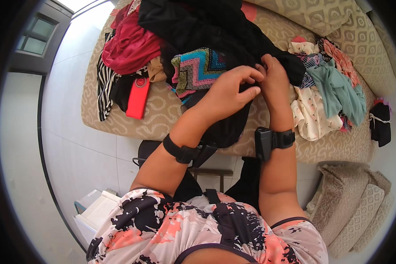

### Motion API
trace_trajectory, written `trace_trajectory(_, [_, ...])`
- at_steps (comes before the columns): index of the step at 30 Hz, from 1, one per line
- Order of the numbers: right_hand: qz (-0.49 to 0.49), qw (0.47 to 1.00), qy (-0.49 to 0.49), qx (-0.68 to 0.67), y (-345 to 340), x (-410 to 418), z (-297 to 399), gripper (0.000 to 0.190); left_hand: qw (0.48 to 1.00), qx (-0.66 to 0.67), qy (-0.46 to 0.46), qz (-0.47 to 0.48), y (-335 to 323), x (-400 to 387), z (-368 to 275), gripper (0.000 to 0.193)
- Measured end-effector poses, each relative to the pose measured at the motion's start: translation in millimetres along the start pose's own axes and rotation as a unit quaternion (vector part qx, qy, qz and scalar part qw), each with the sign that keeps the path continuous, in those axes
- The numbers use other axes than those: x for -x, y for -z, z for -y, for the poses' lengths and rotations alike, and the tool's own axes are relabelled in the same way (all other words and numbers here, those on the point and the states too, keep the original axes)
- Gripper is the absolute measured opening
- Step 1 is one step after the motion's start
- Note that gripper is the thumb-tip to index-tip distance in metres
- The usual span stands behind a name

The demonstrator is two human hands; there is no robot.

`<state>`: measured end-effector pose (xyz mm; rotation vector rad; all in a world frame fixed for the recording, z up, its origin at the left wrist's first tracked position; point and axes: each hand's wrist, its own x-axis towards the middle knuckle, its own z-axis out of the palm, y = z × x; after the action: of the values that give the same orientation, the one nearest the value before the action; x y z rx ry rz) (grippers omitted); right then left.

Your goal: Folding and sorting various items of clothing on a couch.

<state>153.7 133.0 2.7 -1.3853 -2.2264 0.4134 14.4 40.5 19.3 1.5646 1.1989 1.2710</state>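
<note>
A large black garment (201,29) lies spread over the bed, and part of it hangs past the near edge. My right hand (273,74) has its fingers curled at the garment's right part, apparently pinching the cloth. My left hand (234,92) meets it from the left, fingers bent and thumb stretched towards the right palm. Its fingertips lie over black cloth, and whether they grip any is not visible. Just left of that hand, a zigzag-patterned knit cloth (199,71) in blue, pink and olive rests on the black fabric. Both forearms wear black strapped devices.
Left on the patterned bed (165,115) lie a crimson garment (128,46), a striped cloth (104,85) and a red strip with a metal ring (139,99). Several clothes, including a green one (336,89), lie right. Cushions (353,204) stand at lower right, a stool (211,172) below.
</note>
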Motion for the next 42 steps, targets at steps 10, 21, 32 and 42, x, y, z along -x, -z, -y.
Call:
trace_trajectory(10, [-0.231,0.78,0.038,-0.58,53.1,-0.1,27.8,0.011,0.96,0.215,0.153,-0.089,1.3,-12.5,19.0,0.031])
trace_trajectory(21, [-0.008,0.549,0.184,-0.815,157.5,45.1,22.2,0.029,0.833,0.519,0.129,-0.138,6.1,-18.2,15.3,0.061])
trace_trajectory(32, [0.231,0.64,0.279,-0.678,94.9,50.0,99.7,0.032,0.953,0.282,0.109,-0.016,1.1,-10.6,-9.0,0.048])
trace_trajectory(42, [0.067,0.674,0.087,-0.73,108.0,30.0,34.1,0.031,0.82,0.551,0.113,-0.108,53.3,3.8,-15.6,0.053])
